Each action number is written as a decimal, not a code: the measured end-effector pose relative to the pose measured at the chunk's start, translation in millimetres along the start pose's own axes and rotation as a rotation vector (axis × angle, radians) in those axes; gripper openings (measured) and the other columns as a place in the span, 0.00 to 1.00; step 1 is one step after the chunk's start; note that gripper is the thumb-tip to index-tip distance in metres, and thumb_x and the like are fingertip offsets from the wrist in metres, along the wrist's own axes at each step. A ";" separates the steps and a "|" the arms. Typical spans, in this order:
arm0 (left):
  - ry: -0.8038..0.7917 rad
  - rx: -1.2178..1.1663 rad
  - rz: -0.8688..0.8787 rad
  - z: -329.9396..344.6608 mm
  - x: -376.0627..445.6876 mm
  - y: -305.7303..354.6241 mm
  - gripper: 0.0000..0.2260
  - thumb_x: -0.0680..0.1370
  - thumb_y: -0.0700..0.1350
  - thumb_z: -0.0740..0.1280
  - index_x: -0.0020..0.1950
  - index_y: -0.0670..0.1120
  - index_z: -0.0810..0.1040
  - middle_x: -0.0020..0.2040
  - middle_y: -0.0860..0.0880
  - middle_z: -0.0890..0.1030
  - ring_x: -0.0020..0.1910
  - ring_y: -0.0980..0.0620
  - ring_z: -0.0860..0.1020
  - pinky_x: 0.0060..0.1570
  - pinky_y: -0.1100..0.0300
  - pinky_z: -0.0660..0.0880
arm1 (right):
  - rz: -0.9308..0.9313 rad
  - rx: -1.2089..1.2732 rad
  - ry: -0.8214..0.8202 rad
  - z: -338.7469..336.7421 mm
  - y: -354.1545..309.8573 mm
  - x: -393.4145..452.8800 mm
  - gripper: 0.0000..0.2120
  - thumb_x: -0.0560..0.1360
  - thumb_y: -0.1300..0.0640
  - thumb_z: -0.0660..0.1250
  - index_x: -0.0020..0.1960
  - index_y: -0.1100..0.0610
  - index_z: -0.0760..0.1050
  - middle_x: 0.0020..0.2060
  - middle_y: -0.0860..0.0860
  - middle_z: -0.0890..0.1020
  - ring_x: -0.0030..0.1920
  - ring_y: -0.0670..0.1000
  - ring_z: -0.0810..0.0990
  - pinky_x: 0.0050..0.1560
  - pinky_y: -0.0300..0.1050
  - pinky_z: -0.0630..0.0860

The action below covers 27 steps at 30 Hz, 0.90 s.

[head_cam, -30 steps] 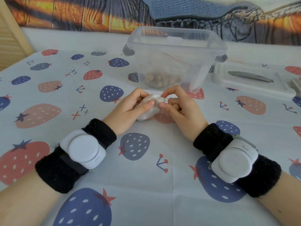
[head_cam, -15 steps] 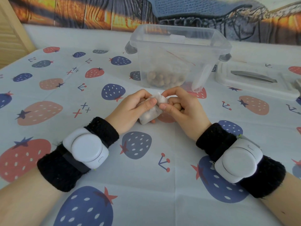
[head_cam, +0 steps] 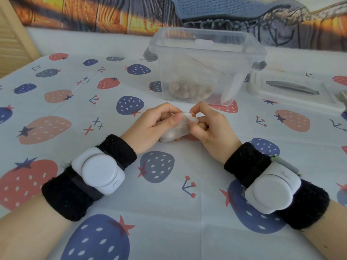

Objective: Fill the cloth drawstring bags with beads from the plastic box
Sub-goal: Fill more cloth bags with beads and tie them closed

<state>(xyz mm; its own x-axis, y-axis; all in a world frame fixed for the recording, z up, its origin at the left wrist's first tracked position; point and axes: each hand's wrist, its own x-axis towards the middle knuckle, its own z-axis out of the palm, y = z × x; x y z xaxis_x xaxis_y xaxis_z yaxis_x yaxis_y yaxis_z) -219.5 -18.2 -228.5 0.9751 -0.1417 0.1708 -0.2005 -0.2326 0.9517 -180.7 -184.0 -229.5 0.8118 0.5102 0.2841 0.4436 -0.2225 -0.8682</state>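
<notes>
Holding a small white cloth bag (head_cam: 177, 128) between both hands, I keep it just above the strawberry-print tablecloth (head_cam: 169, 203), near the front of the clear plastic box (head_cam: 206, 66). My left hand (head_cam: 150, 126) curls round the bag's body, thumb pressed on its top; my right hand (head_cam: 212, 126) pinches the bag's mouth with thumb and forefinger. Brown beads (head_cam: 187, 90) lie in the box bottom. The box lid (head_cam: 294, 92) rests flat to the right.
</notes>
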 end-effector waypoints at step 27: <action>0.002 -0.056 0.075 -0.4 0.3 3.4 0.12 0.75 0.42 0.66 0.58 0.46 0.73 0.46 0.44 0.81 0.38 0.46 0.83 0.41 0.60 0.79 | 0.063 0.322 -0.003 -7.3 -6.4 2.5 0.07 0.78 0.64 0.59 0.43 0.56 0.67 0.17 0.44 0.60 0.18 0.42 0.58 0.21 0.29 0.61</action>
<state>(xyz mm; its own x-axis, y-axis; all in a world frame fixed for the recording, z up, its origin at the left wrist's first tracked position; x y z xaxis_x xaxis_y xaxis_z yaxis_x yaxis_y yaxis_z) -219.8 -18.6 -225.2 0.9578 -0.1549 0.2421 -0.2669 -0.1671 0.9491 -178.8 -187.4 -220.2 0.8325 0.5061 0.2254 0.2495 0.0209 -0.9682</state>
